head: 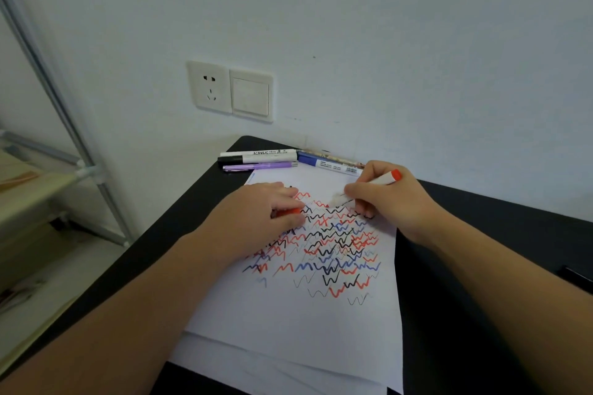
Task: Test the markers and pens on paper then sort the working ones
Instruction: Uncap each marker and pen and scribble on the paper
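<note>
Right hand [380, 199] pinching a red-ended marker [382, 181], tip on the paper [288, 314] amid red, black and blue zigzags. Left hand [266, 212] resting on the sheet, fingers curled round a red cap [287, 211]. Paper lies on the black desk [481, 250]; other pens [260, 160] lie near the wall

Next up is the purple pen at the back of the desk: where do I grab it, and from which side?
Pinch the purple pen mid-barrel, coming straight down from above. It lies flat, crosswise, close against the white acrylic marker behind it; its near side faces the paper and looks free, so one finger goes there and the other eases into the narrow gap behind.
</note>
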